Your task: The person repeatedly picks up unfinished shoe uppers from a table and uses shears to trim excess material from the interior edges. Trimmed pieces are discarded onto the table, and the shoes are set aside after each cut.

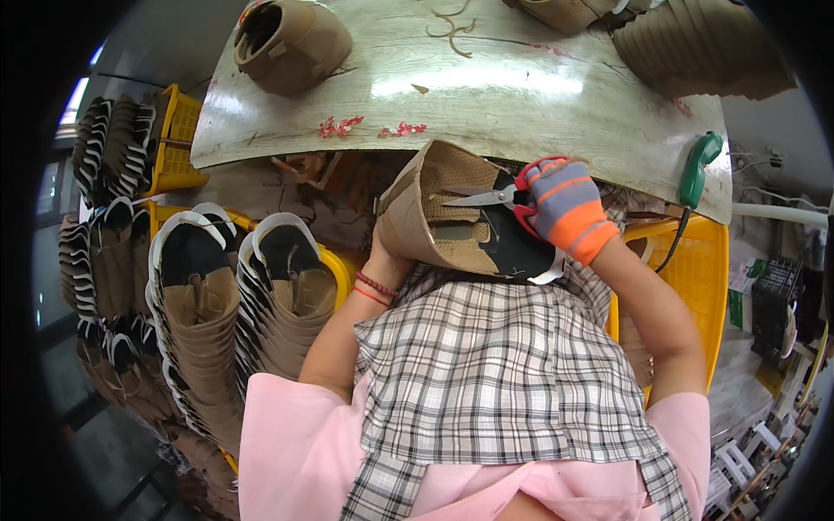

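A tan shoe upper (407,208) with a black lining and a white edge lies across my lap at the table's near edge, its inside facing up. My left hand (391,253) grips its left side from below; the fingers are mostly hidden behind the material. In an orange and grey glove, my right hand (566,207) is closed round the red handles of a pair of scissors (497,198). The scissors' blades point left, slightly parted, over the upper's opening. Whether they touch the material I cannot tell.
On the pale wood table (287,143) are a rolled tan upper (300,50), a stack of uppers (695,48) and scraps. A green corded tool (702,167) hangs over the right edge. Stacked uppers (204,317) and yellow baskets (178,139) stand left; another yellow basket (708,260) is right.
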{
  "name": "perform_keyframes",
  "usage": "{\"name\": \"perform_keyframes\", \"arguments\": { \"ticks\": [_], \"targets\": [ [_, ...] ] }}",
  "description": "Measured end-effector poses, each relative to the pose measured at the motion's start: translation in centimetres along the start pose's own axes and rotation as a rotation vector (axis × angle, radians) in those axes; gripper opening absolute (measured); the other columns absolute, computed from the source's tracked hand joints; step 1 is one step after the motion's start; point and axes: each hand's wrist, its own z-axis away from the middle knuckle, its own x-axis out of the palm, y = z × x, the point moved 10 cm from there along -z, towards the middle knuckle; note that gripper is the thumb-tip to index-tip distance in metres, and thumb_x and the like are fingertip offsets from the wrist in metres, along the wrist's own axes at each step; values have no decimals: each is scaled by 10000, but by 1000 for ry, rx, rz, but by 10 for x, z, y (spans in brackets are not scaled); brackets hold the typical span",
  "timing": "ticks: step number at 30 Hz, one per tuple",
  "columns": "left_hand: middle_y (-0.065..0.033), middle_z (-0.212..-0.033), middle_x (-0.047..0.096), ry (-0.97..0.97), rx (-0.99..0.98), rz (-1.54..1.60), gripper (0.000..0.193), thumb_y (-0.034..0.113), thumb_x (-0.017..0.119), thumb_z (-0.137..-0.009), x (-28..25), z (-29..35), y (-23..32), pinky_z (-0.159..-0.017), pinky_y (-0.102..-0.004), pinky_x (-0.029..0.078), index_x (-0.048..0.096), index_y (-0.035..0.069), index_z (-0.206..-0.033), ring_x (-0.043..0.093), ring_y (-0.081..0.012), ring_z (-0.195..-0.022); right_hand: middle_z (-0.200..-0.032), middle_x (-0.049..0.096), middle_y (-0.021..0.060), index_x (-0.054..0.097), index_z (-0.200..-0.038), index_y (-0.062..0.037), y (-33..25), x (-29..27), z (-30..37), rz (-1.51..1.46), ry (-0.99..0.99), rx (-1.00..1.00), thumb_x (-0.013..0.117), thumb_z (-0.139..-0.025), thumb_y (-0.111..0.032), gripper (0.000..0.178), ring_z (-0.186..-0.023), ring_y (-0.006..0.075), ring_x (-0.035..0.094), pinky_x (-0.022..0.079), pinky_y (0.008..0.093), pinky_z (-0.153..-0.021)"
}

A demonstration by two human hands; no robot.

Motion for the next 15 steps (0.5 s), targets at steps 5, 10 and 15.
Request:
{"name": "perform_keyframes", "arguments": {
  "ticks": [5,10,15],
  "targets": [
    [-113,-1351,569,-24,20,-38,572,351,648,-967,5,-1,2,-1003,-442,524,443,58,-1413,572,-260,-1225,-869,648,120,637,-846,-94,-8,3,-14,65,-84,19,735,-685,-233,235,-864,296,635,487,388,-779],
    [-97,-1383,557,-71,110,-212,465,328,473,-1044,35,10,14,-1024,-444,499,450,88,-1442,565,-259,-1238,-880,666,107,654,-867,-100,-14,3,-20,53,-78,-23,740,-705,-259,242,-884,280,654,512,378,-769],
    [-79,-1356,575,-34,102,-203,437,268,572,-1016,37,9,14,-973,-445,526,499,87,-1407,593,-252,-1190,-851,680,102,682,-905,-112,-14,-1,-19,32,-12,-51,750,-721,-269,251,-861,272,670,526,375,-724]
  ]
}}
